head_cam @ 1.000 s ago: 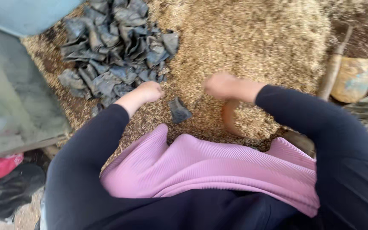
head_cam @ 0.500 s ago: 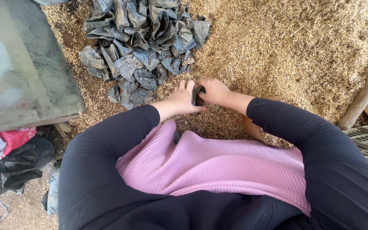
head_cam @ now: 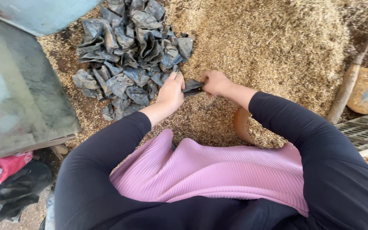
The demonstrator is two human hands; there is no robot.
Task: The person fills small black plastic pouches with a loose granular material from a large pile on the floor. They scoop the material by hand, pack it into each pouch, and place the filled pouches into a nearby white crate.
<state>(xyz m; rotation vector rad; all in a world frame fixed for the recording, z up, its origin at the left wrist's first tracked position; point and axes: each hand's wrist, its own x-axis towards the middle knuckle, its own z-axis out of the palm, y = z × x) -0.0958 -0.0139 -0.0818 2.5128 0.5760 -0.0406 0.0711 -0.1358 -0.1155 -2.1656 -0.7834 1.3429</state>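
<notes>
Both hands have shifted slightly since half a second ago, from pressing together over the small dark crumpled plastic bag [head_cam: 191,86] to drawing it out between them. I see my left hand [head_cam: 171,91] closed on the bag's near end, fingers curled, and my right hand [head_cam: 215,82] pinching the other end, so the bag hangs stretched between the two, just above the loose tan sawdust heap [head_cam: 269,47]. Just beyond my left hand lies the pile of grey-black crumpled plastic bags [head_cam: 128,55], nearly touching its fingertips. Well off to the right of my right hand rest a wooden handle [head_cam: 346,85] and a grey slatted plastic crate [head_cam: 365,132].
</notes>
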